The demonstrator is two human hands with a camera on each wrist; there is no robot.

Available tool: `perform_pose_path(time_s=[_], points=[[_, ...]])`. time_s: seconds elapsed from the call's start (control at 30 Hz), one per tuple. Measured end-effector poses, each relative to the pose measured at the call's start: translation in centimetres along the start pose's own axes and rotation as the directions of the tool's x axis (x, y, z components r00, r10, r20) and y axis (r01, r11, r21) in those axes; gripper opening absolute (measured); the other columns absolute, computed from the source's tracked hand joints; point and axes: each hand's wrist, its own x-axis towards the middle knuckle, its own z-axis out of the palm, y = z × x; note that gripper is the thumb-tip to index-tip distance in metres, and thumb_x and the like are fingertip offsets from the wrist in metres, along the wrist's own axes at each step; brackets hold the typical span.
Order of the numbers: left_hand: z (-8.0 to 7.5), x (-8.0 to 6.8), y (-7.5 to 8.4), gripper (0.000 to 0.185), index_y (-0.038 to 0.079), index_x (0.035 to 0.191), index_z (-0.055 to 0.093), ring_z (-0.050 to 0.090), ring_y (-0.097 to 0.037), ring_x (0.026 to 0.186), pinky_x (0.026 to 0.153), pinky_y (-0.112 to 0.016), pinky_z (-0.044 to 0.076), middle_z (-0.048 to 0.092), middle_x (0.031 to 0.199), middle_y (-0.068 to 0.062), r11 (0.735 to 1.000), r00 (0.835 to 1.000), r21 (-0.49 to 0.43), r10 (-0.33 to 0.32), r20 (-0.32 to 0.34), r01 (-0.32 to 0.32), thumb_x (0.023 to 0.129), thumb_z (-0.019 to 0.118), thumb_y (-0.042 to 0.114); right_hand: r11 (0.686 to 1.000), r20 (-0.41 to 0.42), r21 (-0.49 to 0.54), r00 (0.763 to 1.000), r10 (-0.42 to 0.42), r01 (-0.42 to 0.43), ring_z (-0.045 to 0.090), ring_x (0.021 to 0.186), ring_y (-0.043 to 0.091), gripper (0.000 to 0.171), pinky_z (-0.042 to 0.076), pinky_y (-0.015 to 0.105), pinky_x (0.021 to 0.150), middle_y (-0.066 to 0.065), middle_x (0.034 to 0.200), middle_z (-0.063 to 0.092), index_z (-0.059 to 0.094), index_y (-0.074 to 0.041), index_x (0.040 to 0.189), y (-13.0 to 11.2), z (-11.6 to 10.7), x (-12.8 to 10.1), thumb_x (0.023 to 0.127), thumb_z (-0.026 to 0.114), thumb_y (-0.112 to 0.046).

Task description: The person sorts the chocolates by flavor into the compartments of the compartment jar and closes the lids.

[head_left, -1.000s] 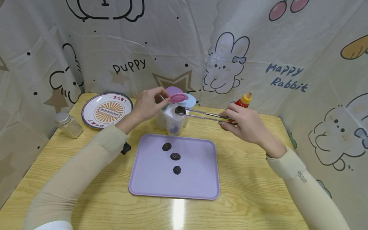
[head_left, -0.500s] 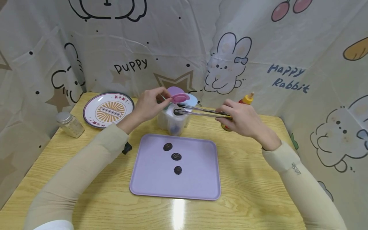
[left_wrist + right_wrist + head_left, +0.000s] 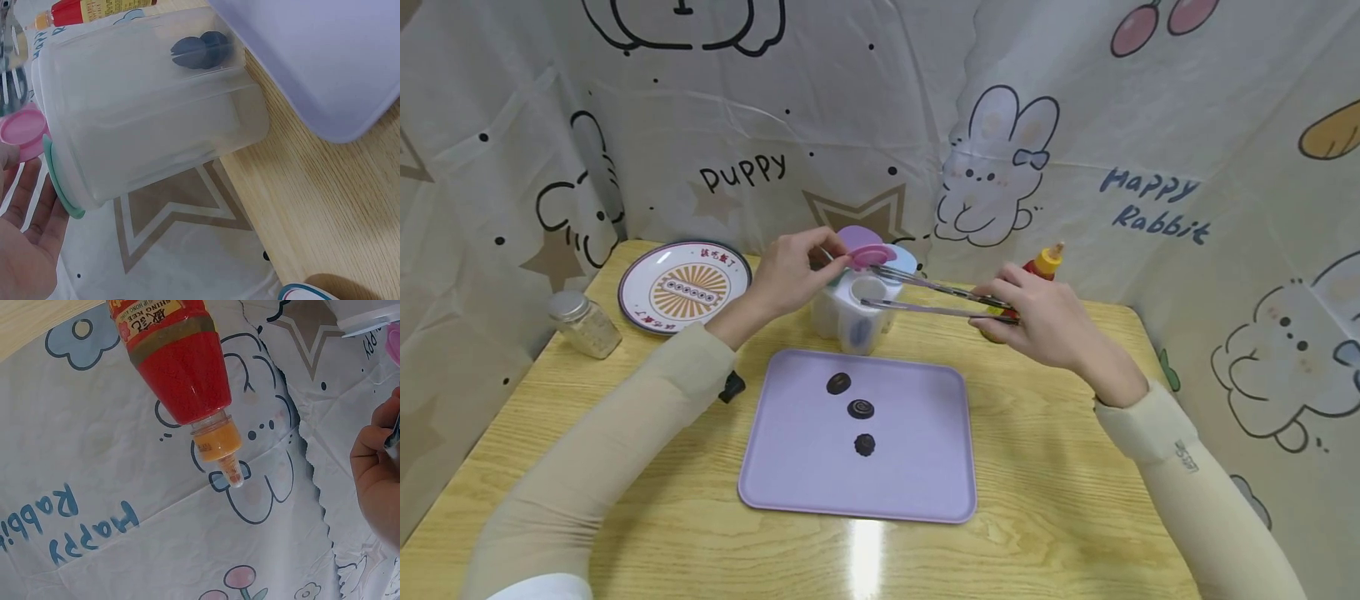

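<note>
A clear container [image 3: 830, 321] with several coloured lids stands behind the lilac tray [image 3: 790, 475]. My left hand [image 3: 793, 271] pinches its raised pink lid [image 3: 871, 255] between thumb and fingers. In the left wrist view, two dark pieces [image 3: 189, 53] lie inside near the container's base. My right hand [image 3: 1037, 321] grips metal tongs [image 3: 925, 309], whose spread tips are at the round opening with nothing between them. Three dark, chocolate-like pieces lie on the tray: an oval one [image 3: 838, 383], a swirled one [image 3: 861, 408] and a scalloped one [image 3: 865, 444].
Beyond the right hand stands a red sauce bottle [image 3: 187, 381] with a yellow cap. A round plate [image 3: 647, 279] and a glass jar [image 3: 587, 333] are on the left. A black object [image 3: 732, 387] lies by the left sleeve. Printed cloth [image 3: 850, 108] hangs behind the table.
The dark piece held in the tongs is gone from between the tips, having gone down into the container's opening. The tongs have spread apart. My left hand keeps the pink lid raised.
</note>
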Motion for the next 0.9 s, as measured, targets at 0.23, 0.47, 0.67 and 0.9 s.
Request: perform_pose_path(time_s=[0.23, 0.47, 0.67, 0.9], points=[[0.0, 0.0, 0.1, 0.015, 0.009, 0.109, 0.072, 0.073, -0.024, 0.092, 0.082, -0.037, 0.058, 0.079, 0.104, -0.010, 1.000, 1.000, -0.003, -0.004, 0.004, 0.004, 0.101, 0.072, 0.021, 1.000, 0.013, 0.010, 1.000, -0.006, 0.006, 0.052, 0.061, 0.010, 0.036, 0.041, 0.025, 0.053, 0.003, 0.092, 0.065, 0.076, -0.013, 0.111, -1.0, -0.2, -2.3, 0.081, 0.091, -0.028], [0.0, 0.0, 0.1, 0.015, 0.009, 0.110, 0.072, 0.073, -0.024, 0.092, 0.081, -0.036, 0.057, 0.079, 0.105, -0.010, 1.000, 1.000, -0.006, -0.007, 0.002, 0.007, 0.101, 0.072, 0.022, 0.998, 0.038, 0.055, 0.999, -0.037, 0.035, 0.055, 0.068, 0.009, 0.039, 0.044, 0.023, 0.057, 0.001, 0.096, 0.068, 0.076, -0.014, 0.112, -2.4, 0.7, -4.4, 0.080, 0.091, -0.030], [0.0, 0.0, 0.0, 0.015, 0.009, 0.109, 0.072, 0.074, -0.024, 0.091, 0.080, -0.035, 0.057, 0.079, 0.104, -0.010, 1.000, 1.000, -0.007, -0.005, -0.002, 0.005, 0.101, 0.072, 0.022, 0.996, 0.096, 0.091, 0.995, -0.032, 0.023, 0.049, 0.066, 0.004, 0.037, 0.041, 0.019, 0.057, -0.003, 0.093, 0.064, 0.077, -0.016, 0.112, -3.4, 2.6, -5.8, 0.082, 0.090, -0.032], [0.1, 0.0, 0.0, 0.015, 0.009, 0.108, 0.073, 0.075, -0.024, 0.091, 0.080, -0.036, 0.058, 0.079, 0.103, -0.010, 1.000, 1.000, -0.005, -0.001, -0.007, 0.001, 0.101, 0.072, 0.022, 0.989, 0.174, 0.144, 0.985, -0.007, -0.019, 0.039, 0.062, -0.003, 0.033, 0.035, 0.015, 0.055, -0.007, 0.090, 0.061, 0.077, -0.018, 0.111, -4.2, 5.0, -7.2, 0.085, 0.088, -0.034]])
